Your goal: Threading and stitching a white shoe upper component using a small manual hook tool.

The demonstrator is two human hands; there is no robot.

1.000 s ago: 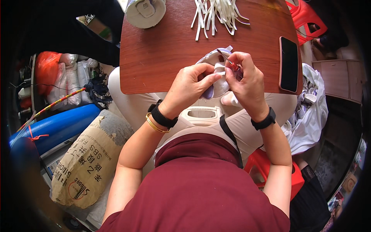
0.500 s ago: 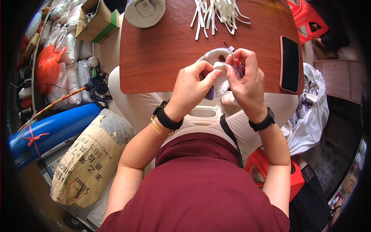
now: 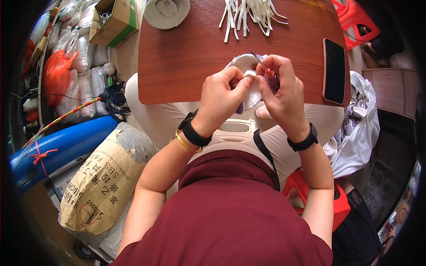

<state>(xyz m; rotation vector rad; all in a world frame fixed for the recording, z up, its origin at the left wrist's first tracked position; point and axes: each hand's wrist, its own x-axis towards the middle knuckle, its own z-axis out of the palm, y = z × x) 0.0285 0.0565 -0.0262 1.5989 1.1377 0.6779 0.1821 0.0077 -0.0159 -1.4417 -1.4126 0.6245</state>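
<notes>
Over the table's near edge, both my hands work at a curved white piece with lavender edges (image 3: 254, 96), like part of a shoe or sandal. My left hand (image 3: 220, 94) is closed, pinching its white material between thumb and fingers. My right hand (image 3: 282, 97) is closed too, its thumb and forefinger meeting the left fingertips at the piece. A screwdriver (image 3: 270, 72) with a red and dark purple handle is tucked in the right fingers, its metal shaft pointing up and left. My fingers hide much of the piece's middle.
The brown table (image 3: 186, 66) bears loose white strips (image 3: 248, 20), a round whitish-grey object (image 3: 166, 15) and a phone (image 3: 334, 71). White bundled pieces (image 3: 355, 128) lie right of my leg. A paper sack (image 3: 100, 186) and blue cylinder (image 3: 66, 137) stand left; red stools are at right.
The screwdriver's shaft has swung further left in my right hand. Both hands stay pinched together on the white piece, which has tilted slightly. The view has shifted a little.
</notes>
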